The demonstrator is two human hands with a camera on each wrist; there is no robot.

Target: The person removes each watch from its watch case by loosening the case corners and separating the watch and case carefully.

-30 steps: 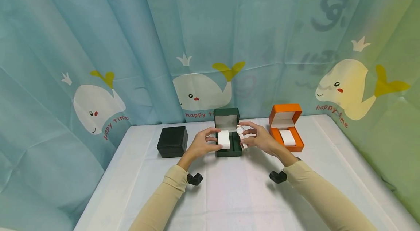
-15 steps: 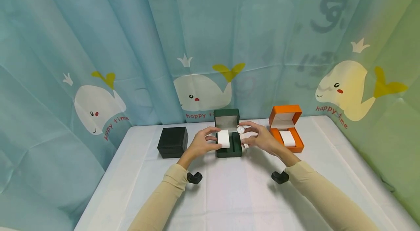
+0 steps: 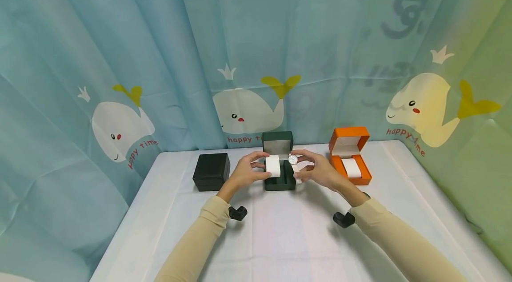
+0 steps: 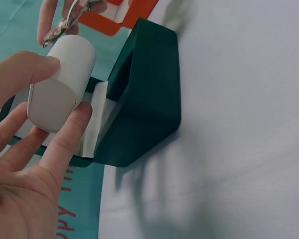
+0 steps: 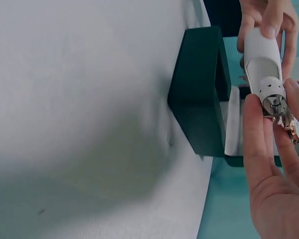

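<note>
My left hand (image 3: 246, 171) grips a white watch cushion (image 3: 273, 166), thumb on one side and fingers on the other. It is over the open green watch box (image 3: 280, 187), whose lid stands upright at the back. At the cushion's right, my right hand (image 3: 318, 171) pinches a wristwatch (image 3: 293, 159) with a white dial and white strap. From the right wrist view, the strap's holed end (image 5: 272, 85) and metal buckle sit right at the cushion's hollowed end. The left wrist view shows the thumb on top of the cushion (image 4: 72, 55) and fingertips beneath.
A closed black box (image 3: 212, 172) stands on the white-covered table (image 3: 276, 246) at the left. To the right, an open orange watch box (image 3: 349, 133) holds another white cushion (image 3: 351, 168). A blue-green whale-print curtain (image 3: 248, 28) hangs behind the table.
The left hand has raised the cushion slightly above the green box. The right hand keeps hold of the watch close beside it, with little movement.
</note>
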